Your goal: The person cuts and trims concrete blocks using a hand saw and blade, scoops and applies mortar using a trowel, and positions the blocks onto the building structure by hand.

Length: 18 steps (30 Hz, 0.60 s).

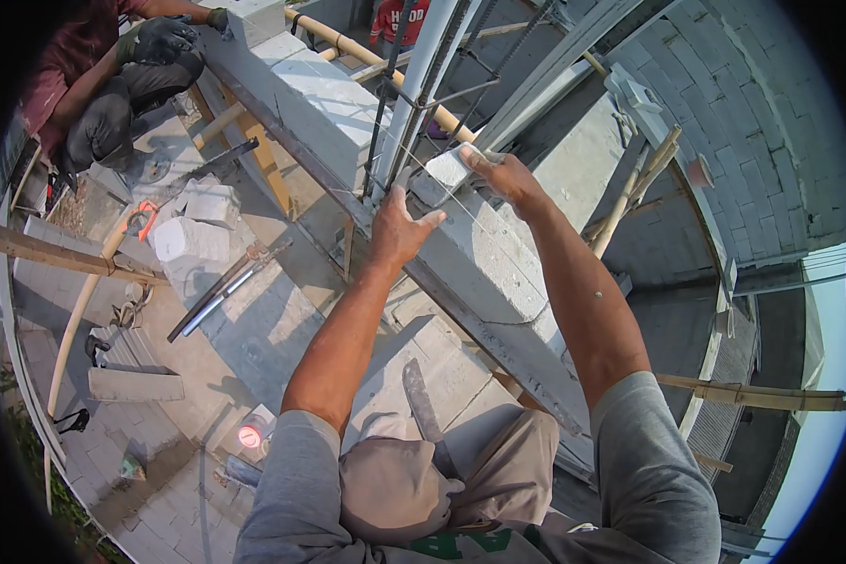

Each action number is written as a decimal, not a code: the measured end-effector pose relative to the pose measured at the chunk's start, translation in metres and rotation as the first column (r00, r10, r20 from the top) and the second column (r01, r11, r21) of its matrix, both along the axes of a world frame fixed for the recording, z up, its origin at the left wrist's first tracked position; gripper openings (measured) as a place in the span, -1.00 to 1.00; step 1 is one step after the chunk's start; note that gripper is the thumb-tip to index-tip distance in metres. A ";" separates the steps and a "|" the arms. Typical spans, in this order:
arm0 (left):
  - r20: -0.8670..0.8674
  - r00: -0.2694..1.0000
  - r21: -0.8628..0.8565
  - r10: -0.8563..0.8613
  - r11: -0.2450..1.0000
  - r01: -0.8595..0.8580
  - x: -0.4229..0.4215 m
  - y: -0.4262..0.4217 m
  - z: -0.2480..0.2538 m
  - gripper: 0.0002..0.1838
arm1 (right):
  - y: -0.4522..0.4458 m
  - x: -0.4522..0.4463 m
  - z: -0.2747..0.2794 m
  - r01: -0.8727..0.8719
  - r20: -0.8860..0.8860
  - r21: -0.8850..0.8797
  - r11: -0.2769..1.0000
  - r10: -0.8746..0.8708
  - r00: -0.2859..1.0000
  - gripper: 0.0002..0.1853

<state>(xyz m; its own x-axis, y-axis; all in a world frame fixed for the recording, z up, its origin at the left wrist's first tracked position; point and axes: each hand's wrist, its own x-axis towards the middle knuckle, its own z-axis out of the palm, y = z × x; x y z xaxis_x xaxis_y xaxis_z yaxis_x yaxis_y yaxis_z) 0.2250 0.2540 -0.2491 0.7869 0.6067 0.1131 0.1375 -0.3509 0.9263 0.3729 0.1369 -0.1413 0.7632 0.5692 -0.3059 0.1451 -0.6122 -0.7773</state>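
My right hand (503,179) is closed on a small white block piece (448,169), thumb and fingers gripping its right end. The piece sits low over the end of a row of light grey blocks (484,254). Left of it, my left hand (401,228) has its thumb and fingers apart, beside the block end and the upright steel bars (378,132). Whether its fingertips touch the block is hard to see. A thin string (479,224) runs along the block row, passing close to both hands.
At upper left a co-worker crouches, a gloved hand (160,40) on the wall. Below me lie white block pieces (193,242), metal bars (221,296), a long flat blade (423,399) and a pink-lidded container (251,434). Bamboo poles (634,193) cross at right.
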 end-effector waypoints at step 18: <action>0.087 0.995 -0.066 -0.054 0.996 0.060 -0.003 0.001 0.017 -0.15 | -0.002 0.005 0.002 0.064 0.246 -0.082 0.995 -0.042 0.968 -0.43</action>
<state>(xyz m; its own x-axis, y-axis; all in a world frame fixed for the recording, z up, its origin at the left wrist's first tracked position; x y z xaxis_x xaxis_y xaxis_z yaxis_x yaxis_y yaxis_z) 0.2222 0.2545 -0.2321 0.8097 0.5697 0.1409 0.0385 -0.2911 0.9559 0.3780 0.1350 -0.1394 0.8491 0.5051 -0.1546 0.2887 -0.6889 -0.6649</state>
